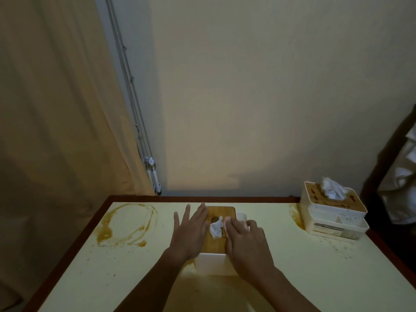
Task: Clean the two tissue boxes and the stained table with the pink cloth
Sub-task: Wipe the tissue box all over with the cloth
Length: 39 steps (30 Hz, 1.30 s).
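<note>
A pale wall (270,86) is filling the upper frame, with a beige curtain (56,109) hanging down the left side. The cream table (292,278) is spreading across the lower frame, carrying a brown ring stain (126,226) at its left and a smaller brown smear (295,215) at its right.

One tissue box (333,212), white with a spattered wooden top, is sitting at the right edge of the frame just beside that smear. The other tissue box (213,264) is standing in the lower centre, its wooden lid (221,212) facing up.

The left hand (191,230) is lying flat with fingers spread on the lid's left side. The right hand (246,240) is pressing its fingers down on the pink cloth (227,222) on the lid's right side; only a pale edge is showing. A white tissue (215,229) is poking up between the hands.
</note>
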Available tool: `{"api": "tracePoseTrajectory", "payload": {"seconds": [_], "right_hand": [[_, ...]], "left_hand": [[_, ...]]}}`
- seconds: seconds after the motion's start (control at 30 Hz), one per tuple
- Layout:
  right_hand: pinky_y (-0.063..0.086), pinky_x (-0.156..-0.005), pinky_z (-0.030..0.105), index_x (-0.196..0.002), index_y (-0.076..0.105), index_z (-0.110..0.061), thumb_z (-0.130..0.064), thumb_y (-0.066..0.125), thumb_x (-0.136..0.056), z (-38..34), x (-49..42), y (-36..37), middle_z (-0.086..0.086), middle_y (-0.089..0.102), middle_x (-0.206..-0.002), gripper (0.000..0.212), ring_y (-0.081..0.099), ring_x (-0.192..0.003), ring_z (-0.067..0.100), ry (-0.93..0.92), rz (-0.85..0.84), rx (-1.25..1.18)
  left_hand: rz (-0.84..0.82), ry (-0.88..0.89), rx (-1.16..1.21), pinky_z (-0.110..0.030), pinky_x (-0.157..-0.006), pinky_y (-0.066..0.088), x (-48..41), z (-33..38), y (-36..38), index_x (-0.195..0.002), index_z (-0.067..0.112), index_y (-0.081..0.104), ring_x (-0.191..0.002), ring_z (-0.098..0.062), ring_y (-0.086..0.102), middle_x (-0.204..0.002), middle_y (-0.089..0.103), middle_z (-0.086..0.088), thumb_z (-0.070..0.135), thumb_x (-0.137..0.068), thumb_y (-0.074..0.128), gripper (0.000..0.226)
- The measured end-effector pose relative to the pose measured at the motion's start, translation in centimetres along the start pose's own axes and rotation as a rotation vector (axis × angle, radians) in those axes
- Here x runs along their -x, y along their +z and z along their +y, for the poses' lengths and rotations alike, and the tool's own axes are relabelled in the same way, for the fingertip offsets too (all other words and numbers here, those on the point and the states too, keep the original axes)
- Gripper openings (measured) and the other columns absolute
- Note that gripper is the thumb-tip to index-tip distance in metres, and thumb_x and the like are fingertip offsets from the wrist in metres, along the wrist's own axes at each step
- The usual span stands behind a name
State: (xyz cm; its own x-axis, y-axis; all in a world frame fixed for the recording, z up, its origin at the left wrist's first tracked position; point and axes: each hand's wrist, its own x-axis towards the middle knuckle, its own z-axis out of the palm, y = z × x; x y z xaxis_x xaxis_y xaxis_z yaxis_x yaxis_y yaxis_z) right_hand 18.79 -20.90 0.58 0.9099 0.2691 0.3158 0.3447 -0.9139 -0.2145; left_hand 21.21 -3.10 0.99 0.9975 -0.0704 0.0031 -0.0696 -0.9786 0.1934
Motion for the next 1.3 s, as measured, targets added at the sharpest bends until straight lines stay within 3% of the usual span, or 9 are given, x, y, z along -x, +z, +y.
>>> {"api": "tracePoseTrajectory", "payload": {"seconds": [0.07, 0.17, 0.37, 0.47, 0.57, 0.7, 0.97, 1.13, 1.3], "right_hand": [[0.058, -0.080, 0.038, -0.131, 0.065, -0.022, -0.035, 0.040, -0.096, -0.4, 1.0, -0.1, -0.004, 0.067, -0.131, 0.045, 0.066, -0.111, 0.029, -0.006, -0.058, 0.020], [0.033, -0.117, 0.049, -0.158, 0.032, -0.019, -0.034, 0.025, -0.106, 0.3, 0.0, 0.6, -0.003, 0.030, -0.164, 0.054, 0.023, -0.152, 0.038, -0.024, -0.195, -0.054], [0.001, -0.124, 0.054, -0.162, -0.002, -0.015, -0.044, 0.002, -0.104, 2.0, -6.2, 2.7, 0.006, -0.009, -0.170, 0.065, -0.013, -0.153, 0.041, 0.008, -0.347, 0.071], [-0.005, -0.122, 0.055, -0.161, -0.001, -0.008, -0.036, 0.021, -0.109, 1.3, -6.0, 2.4, 0.013, -0.009, -0.169, 0.063, -0.014, -0.154, 0.040, -0.041, -0.357, 0.072], [0.025, -0.115, 0.063, -0.153, 0.032, 0.006, -0.034, 0.073, -0.091, 0.4, -2.6, 1.8, 0.028, 0.027, -0.160, 0.084, 0.019, -0.148, 0.051, -0.160, -0.295, 0.125], [0.011, -0.124, 0.059, -0.160, -0.003, -0.003, -0.038, 0.008, -0.108, 1.3, -1.4, 3.0, 0.017, -0.019, -0.166, 0.064, -0.011, -0.152, 0.048, -0.055, -0.432, 0.090], [-0.004, -0.123, 0.049, -0.161, -0.010, -0.012, -0.038, 0.015, -0.109, 0.6, -6.1, 1.2, 0.008, -0.019, -0.168, 0.063, -0.025, -0.151, 0.039, 0.044, -0.433, -0.049], [-0.006, -0.123, 0.042, -0.159, -0.018, -0.016, -0.066, -0.013, -0.089, 0.5, -1.2, -0.6, 0.002, -0.027, -0.165, 0.086, -0.026, -0.151, 0.035, -0.044, -0.487, -0.085], [0.001, -0.124, 0.047, -0.161, -0.011, -0.019, -0.030, 0.017, -0.111, 1.4, -3.0, -1.3, -0.001, -0.018, -0.168, 0.059, -0.015, -0.155, 0.032, -0.030, -0.522, -0.041]], "left_hand": [[-0.020, -0.029, 0.064, -0.057, -0.118, -0.009, -0.1, 0.4, 0.1, -0.156, 0.030, -0.001, -0.150, -0.025, -0.014, -0.163, -0.010, 0.011, 0.042, -0.105, 0.012, 0.053], [-0.009, -0.041, 0.103, -0.058, -0.117, -0.010, 0.0, 0.9, 0.4, -0.156, 0.029, -0.002, -0.150, -0.026, -0.015, -0.163, -0.012, 0.009, 0.037, -0.106, 0.015, 0.053], [0.004, -0.032, 0.058, -0.059, -0.117, -0.009, 0.2, 0.8, 0.8, -0.156, 0.028, -0.003, -0.149, -0.026, -0.017, -0.163, -0.014, 0.008, 0.039, -0.106, 0.012, 0.054], [0.012, -0.048, 0.067, -0.060, -0.117, -0.009, 0.0, 0.7, 1.1, -0.156, 0.028, -0.004, -0.149, -0.027, -0.018, -0.163, -0.015, 0.008, 0.040, -0.106, 0.016, 0.055], [0.038, -0.049, 0.048, -0.060, -0.116, -0.010, -0.2, 0.7, 1.7, -0.156, 0.028, -0.004, -0.149, -0.028, -0.017, -0.163, -0.016, 0.008, 0.045, -0.105, 0.023, 0.060], [0.055, -0.041, 0.067, -0.059, -0.116, -0.011, -0.3, 0.5, 2.0, -0.156, 0.028, -0.003, -0.149, -0.027, -0.017, -0.163, -0.015, 0.007, 0.044, -0.105, 0.025, 0.060], [0.058, -0.037, 0.088, -0.057, -0.116, -0.012, -0.2, 0.3, 2.0, -0.156, 0.028, -0.002, -0.149, -0.026, -0.018, -0.163, -0.015, 0.008, 0.044, -0.105, 0.022, 0.058], [0.057, -0.051, 0.079, -0.058, -0.115, -0.010, -0.4, 0.4, 2.4, -0.156, 0.028, -0.003, -0.150, -0.027, -0.016, -0.163, -0.015, 0.007, 0.046, -0.104, 0.026, 0.062], [0.043, -0.043, 0.116, -0.057, -0.118, -0.008, -0.2, 0.5, 1.7, -0.156, 0.028, -0.001, -0.150, -0.025, -0.016, -0.163, -0.013, 0.008, 0.040, -0.106, 0.016, 0.054]]}}
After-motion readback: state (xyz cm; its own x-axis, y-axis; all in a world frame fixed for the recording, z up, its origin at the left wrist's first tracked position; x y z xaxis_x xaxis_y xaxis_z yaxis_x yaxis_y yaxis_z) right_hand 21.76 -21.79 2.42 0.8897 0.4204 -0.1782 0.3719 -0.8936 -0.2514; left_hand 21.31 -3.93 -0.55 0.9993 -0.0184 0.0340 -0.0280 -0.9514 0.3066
